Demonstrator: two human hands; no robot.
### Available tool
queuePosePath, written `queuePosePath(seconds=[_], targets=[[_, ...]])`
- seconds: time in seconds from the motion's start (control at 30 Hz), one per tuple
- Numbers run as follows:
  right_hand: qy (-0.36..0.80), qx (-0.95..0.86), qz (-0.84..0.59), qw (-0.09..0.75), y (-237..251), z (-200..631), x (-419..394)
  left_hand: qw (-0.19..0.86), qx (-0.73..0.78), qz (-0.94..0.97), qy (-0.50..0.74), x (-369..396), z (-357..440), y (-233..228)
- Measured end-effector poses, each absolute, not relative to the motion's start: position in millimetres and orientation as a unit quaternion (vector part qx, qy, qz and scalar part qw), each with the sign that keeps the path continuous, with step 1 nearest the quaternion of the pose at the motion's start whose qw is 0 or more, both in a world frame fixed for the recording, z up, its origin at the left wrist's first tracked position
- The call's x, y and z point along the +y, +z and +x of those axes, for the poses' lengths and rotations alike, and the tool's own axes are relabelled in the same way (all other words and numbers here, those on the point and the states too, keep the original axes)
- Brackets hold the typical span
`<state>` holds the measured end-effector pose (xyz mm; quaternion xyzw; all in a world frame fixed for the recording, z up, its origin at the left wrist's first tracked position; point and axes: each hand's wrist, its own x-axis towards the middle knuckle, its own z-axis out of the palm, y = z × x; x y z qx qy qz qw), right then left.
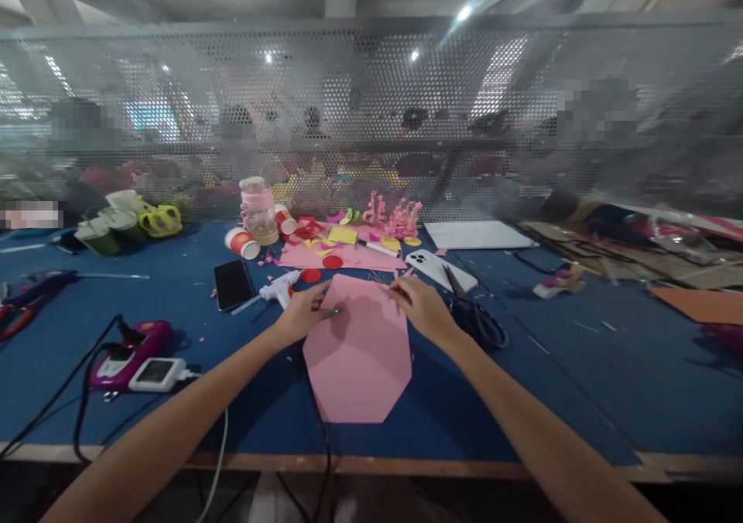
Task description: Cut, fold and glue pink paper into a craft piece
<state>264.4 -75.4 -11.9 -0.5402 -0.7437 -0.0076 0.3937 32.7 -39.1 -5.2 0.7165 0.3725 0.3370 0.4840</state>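
Observation:
A pink sheet of craft foam or card (360, 360) with cut corners lies in front of me on the blue table. My left hand (305, 314) is at its upper left edge, thumb lying over the sheet and fingers at the side, closed on the edge. At the upper right corner, my right hand (421, 306) pinches the sheet between thumb and fingers. Just left of my left hand rests a white glue gun (279, 288). Dark-handled scissors (476, 318) lie right of my right hand, their blades across a white phone (435, 266).
A purple power strip (148, 341) with cables sits at left, near a black phone (233, 285). Behind the sheet are paper cups (242, 243), a bottle (258, 213), pink scraps (307, 255) and pink coral-like pieces (400, 217). A perforated metal screen (371, 82) stands across the back.

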Motion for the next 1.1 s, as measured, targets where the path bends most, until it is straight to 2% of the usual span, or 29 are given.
queuePosePath(seconds=[0.13, 0.3, 0.37, 0.43, 0.57, 0.67, 0.87, 1.1], targets=[[-0.030, -0.763, -0.510, 0.396, -12, 257, -78, 0.477, 0.363, 0.726, 0.339, -39, 33, -6], [-0.062, -0.672, -0.540, 0.503, -12, 254, -75, 0.419, 0.386, 0.754, 0.327, -43, 37, -5], [-0.001, -0.620, -0.558, 0.552, -13, 256, -72, 0.413, 0.370, 0.749, 0.362, -43, 38, -6], [0.115, -0.573, -0.567, 0.581, -14, 259, -70, 0.387, 0.343, 0.751, 0.410, -42, 38, -8], [0.348, -0.507, -0.547, 0.568, -10, 260, -70, 0.312, 0.314, 0.776, 0.449, -41, 36, -9], [0.359, -0.530, -0.515, 0.570, -4, 257, -74, 0.350, 0.311, 0.767, 0.438, -45, 35, -3], [0.331, -0.603, -0.479, 0.546, -2, 254, -74, 0.516, 0.302, 0.662, 0.452, -48, 38, 6], [0.303, -0.628, -0.479, 0.534, -7, 256, -72, 0.514, 0.311, 0.653, 0.462, -43, 37, -4]])
